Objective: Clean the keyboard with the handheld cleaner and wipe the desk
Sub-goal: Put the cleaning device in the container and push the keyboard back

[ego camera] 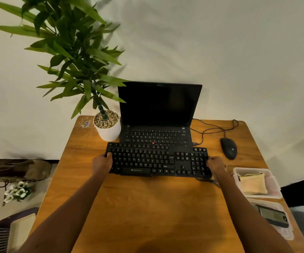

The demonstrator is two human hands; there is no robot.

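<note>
A black external keyboard [156, 160] lies across the wooden desk [147, 207], its far edge overlapping the front of an open black laptop [158, 114]. My left hand [102, 162] grips the keyboard's left end, fingers curled over its edge. At the right end, my right hand [215, 164] holds the keyboard the same way. A yellow cloth [252, 183] sits in a clear plastic tub [273, 181] at the desk's right edge. No handheld cleaner is visible.
A potted plant in a white pot [108, 129] stands left of the laptop. A black mouse [228, 148] with its cable lies to the right. A phone [273, 216] rests on a plastic lid near the right front. Bags and flowers lie on the floor at left.
</note>
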